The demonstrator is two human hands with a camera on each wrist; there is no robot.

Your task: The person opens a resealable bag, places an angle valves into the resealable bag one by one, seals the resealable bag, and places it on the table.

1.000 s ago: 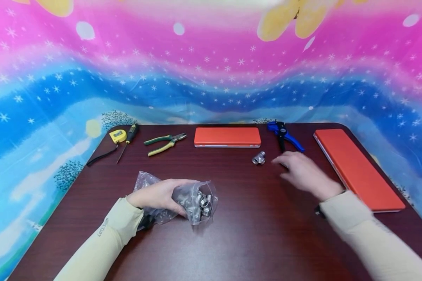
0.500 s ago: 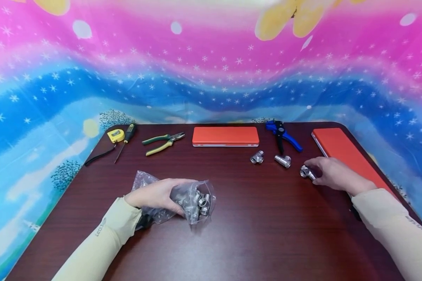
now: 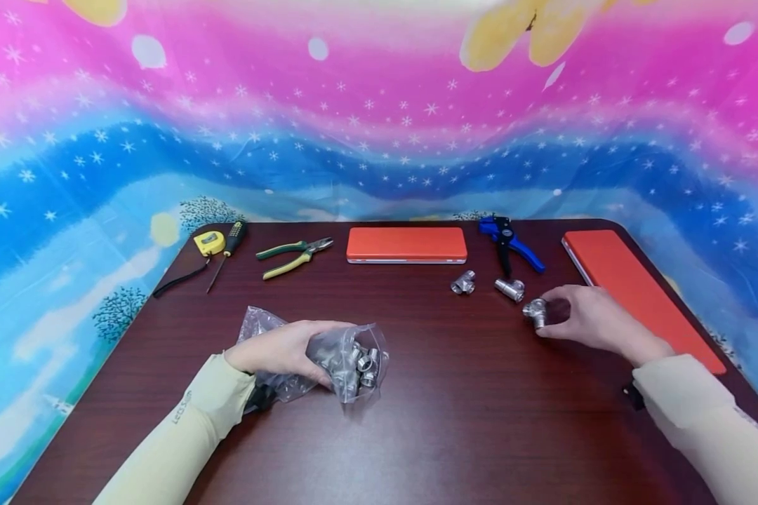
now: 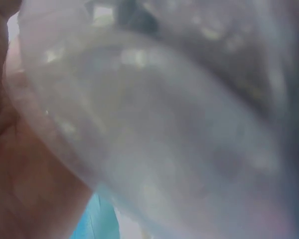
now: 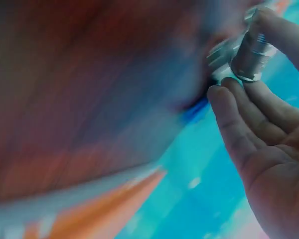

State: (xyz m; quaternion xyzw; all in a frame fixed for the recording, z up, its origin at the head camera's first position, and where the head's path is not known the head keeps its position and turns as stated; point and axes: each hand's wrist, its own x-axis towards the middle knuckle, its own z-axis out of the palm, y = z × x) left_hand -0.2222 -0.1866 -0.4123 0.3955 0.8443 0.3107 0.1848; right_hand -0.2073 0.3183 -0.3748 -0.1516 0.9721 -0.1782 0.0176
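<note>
My left hand [image 3: 284, 348] grips a clear plastic bag [image 3: 262, 322] whose mouth faces right, with several shiny metal pipe fittings [image 3: 365, 362] inside. Close up in the left wrist view, the bag [image 4: 164, 139] hides most of what lies beyond it. On the right side of the table, my right hand [image 3: 590, 315] pinches a metal tee fitting [image 3: 535, 313] between thumb and fingers. The right wrist view shows this tee fitting [image 5: 250, 57] at the fingertips. To its left lie two more tee fittings, one nearer [image 3: 509, 290] and one farther off [image 3: 463, 283].
Along the table's back stand a yellow tape measure [image 3: 210, 243], a screwdriver [image 3: 233, 240], pliers [image 3: 297, 257], an orange case [image 3: 406, 244] and a blue-handled wire stripper [image 3: 508, 242]. A longer orange case [image 3: 644, 301] lies by the right edge, behind my right hand.
My right hand has moved right from beside the wire stripper, uncovering a second tee fitting on the table. The fitting it holds has since turned and shifted slightly left. My left hand stays put.
</note>
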